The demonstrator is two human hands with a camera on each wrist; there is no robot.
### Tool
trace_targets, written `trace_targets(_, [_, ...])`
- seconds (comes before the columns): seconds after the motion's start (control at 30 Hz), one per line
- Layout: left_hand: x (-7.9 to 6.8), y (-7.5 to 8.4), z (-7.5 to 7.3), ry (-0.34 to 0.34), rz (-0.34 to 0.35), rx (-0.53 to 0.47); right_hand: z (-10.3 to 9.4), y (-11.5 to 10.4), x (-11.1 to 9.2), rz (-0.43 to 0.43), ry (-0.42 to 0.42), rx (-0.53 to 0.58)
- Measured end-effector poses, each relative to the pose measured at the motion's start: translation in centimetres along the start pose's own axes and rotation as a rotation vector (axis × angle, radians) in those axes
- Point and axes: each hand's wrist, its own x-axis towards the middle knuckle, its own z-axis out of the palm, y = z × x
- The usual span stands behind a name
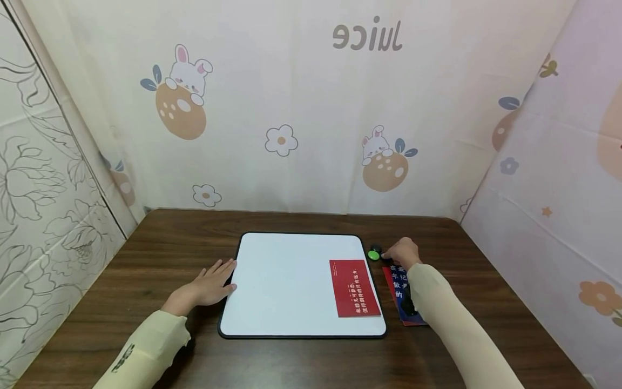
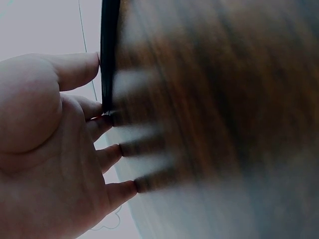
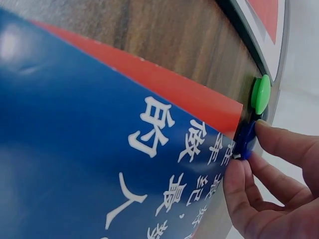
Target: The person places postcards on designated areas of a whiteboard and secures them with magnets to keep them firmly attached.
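Note:
My left hand rests at the left edge of a white magnetic board, its fingers straight and fingertips at the black rim. To the board's right, my right hand pinches a dark blue round magnet between thumb and fingers. Beside that magnet lie a bright green magnet and a black one. A blue card with white characters lies on a red card, close to the right fingertips. Another red card with white writing lies on the board's right side.
The board and cards lie on a dark brown wooden table. A pale curtain printed with rabbits and flowers hangs behind it, with more patterned cloth at both sides. My right sleeve covers part of the blue card in the head view.

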Motion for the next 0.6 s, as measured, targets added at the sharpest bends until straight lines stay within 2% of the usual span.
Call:
trace_targets(0.27, [0.0, 0.1, -0.1, 0.005, 0.001, -0.003, 0.2, 0.3, 0.3, 0.016, 0.014, 0.023])
trace_targets(0.6, [-0.1, 0.1, -0.1, 0.000, -0.006, -0.006, 0.2, 1.2, 0.8, 0.037, 0.010, 0.156])
